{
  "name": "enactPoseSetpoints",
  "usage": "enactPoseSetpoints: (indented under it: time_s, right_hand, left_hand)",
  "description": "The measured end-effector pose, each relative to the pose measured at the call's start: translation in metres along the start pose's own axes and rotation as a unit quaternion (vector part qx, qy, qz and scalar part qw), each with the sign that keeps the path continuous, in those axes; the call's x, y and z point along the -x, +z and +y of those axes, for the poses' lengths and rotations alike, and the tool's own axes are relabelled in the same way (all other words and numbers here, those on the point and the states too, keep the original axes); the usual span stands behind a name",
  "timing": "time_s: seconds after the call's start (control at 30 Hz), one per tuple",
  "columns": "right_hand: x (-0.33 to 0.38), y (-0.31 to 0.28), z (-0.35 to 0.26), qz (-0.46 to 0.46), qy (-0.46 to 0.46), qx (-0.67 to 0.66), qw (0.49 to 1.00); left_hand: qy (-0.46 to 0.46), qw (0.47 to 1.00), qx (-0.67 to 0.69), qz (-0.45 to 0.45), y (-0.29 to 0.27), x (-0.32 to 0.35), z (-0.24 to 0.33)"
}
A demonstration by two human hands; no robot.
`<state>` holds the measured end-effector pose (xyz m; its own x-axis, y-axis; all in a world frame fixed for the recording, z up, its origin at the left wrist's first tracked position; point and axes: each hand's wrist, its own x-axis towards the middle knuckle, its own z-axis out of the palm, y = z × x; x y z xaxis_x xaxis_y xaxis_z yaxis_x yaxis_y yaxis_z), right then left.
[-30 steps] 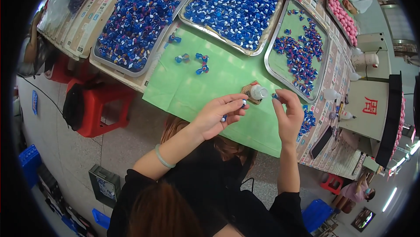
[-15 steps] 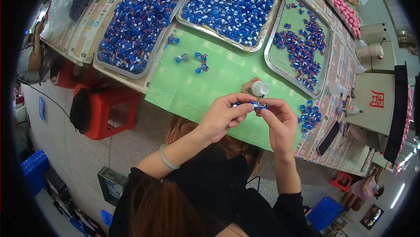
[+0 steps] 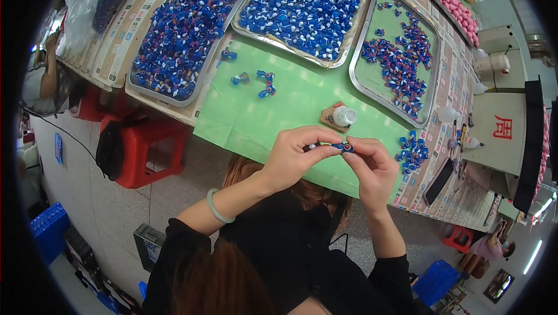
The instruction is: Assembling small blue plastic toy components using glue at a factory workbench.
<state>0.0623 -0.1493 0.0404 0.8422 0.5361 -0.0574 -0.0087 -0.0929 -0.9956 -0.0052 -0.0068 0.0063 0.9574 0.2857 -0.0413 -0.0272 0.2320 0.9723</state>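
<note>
Over the front edge of the green sheet [image 3: 261,134], my left hand [image 3: 292,157] and my right hand [image 3: 373,171] meet, both closed in a pinch. Between their fingertips is a small blue piece [image 3: 346,147] with a reddish round spot. A bit of blue and white shows under my left fingers, mostly hidden by them. Just beyond my hands, a small whitish bottle [image 3: 344,117] stands by a brown block [image 3: 327,116]. To the right of my right hand lies a heap of small blue pieces [image 3: 412,153].
Metal trays of blue pieces stand at the left [image 3: 192,101], centre [image 3: 279,44] and right [image 3: 356,82]. A few loose blue pieces [image 3: 265,76] lie on the sheet. A phone [image 3: 439,181] and small bottles [image 3: 447,115] are at the right; a red stool [image 3: 139,152] is at the left.
Both hands have come slightly nearer to me, away from the bottle. The blue piece has turned a little between the fingertips, and its grip is kept.
</note>
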Motion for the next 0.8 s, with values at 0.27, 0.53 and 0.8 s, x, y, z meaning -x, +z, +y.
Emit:
enactPoseSetpoints:
  time_s: [0.27, 0.53, 0.8]
  right_hand:
    - [0.001, 0.009, -0.003, 0.039, -0.108, 0.06, 0.992]
    - [0.006, 0.007, -0.005, 0.025, -0.13, 0.14, 0.981]
    - [0.008, 0.006, 0.0, 0.0, -0.147, 0.159, 0.976]
  left_hand:
    - [-0.276, 0.874, 0.395, -0.053, 0.005, 0.001, -0.01]
    - [-0.296, 0.852, 0.424, -0.079, 0.009, 0.003, -0.006]
    - [-0.317, 0.851, 0.409, -0.09, 0.004, 0.01, -0.011]
